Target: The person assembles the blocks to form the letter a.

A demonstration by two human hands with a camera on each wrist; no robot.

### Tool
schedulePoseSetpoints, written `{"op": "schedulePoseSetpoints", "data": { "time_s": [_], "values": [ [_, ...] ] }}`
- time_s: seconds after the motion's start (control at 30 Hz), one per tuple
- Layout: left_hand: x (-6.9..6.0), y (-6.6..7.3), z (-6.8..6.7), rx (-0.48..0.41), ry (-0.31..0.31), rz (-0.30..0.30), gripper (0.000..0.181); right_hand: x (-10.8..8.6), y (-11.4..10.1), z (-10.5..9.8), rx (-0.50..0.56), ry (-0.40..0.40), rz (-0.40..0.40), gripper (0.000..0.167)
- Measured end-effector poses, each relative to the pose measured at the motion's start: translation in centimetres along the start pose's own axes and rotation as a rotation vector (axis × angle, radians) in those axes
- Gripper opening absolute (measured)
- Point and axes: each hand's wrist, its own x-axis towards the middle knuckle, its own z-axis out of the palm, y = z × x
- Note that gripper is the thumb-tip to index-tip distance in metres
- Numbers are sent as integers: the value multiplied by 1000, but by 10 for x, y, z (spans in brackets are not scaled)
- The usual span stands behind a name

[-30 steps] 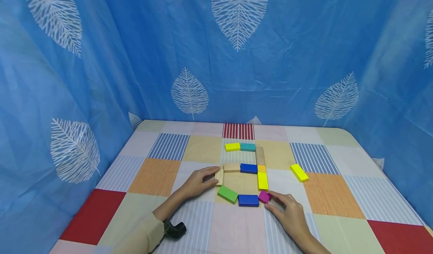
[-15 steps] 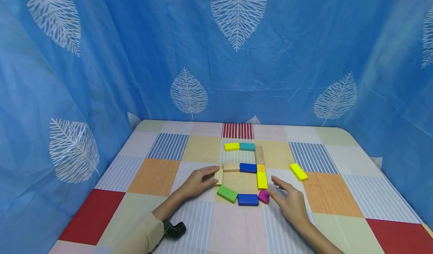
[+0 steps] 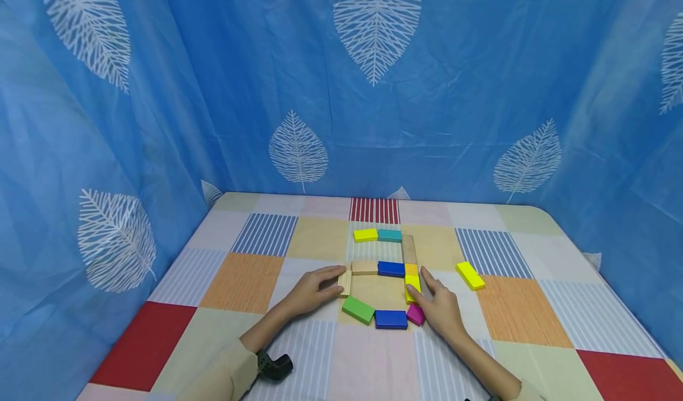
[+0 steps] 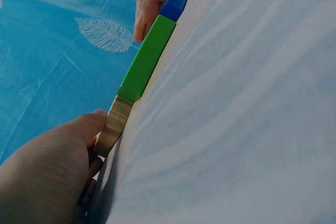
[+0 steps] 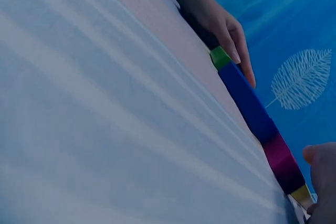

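Near blue block (image 3: pixel 391 320) seen lying flat on the patchwork-covered bench (image 3: pixel 533 371). Beyond it and to its left, the pale wooden block (image 3: pixel 345 283) is held by the left hand (image 3: pixel 313 291), its fingers clamped on that block. Beyond it and to its right, the near yellow block (image 3: pixel 412 281) is gripped by the right hand (image 3: pixel 441 311), its fingers clamped on the sides, thumb towards the left, index on the right. Against the right end of the near blue block, the magenta block (image 3: pixel 415 314) is set at an angle; at its left end, the green block (image 3: pixel 358 309) is slanted, corner close. Straight beyond it, the middle blue block (image 3: pixel 391 269) is placed end to end with the middle wooden block (image 3: pixel 364 267); farther beyond, the teal block (image 3: pixel 389 235) is joined by the far yellow block (image 3: pixel 365 235). Beyond and right of the landmark, the orange block (image 3: pixel 411 269) is flanked by the near yellow block and the far wooden block (image 3: pixel 408 248). Loose yellow block (image 3: pixel 470 275) noted well apart, to its right and beyond.
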Motion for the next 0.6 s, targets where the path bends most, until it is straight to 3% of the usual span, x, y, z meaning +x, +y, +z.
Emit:
{"op": "schedulePoseSetpoints", "data": {
  "time_s": [0.27, 0.43, 0.6],
  "values": [
    [0, -1, 1, -5, -2, -7, 48, -3, -11, 7, -134, -31, 20, 72],
    [0, 0, 1, 2, -11, -18, 48, -7, -10, 4, -97, 3, 7, 69],
    [0, 0, 1, 4, -4, -17, 49, -10, -8, 1, -25, 102, -24, 65]
  ]
}}
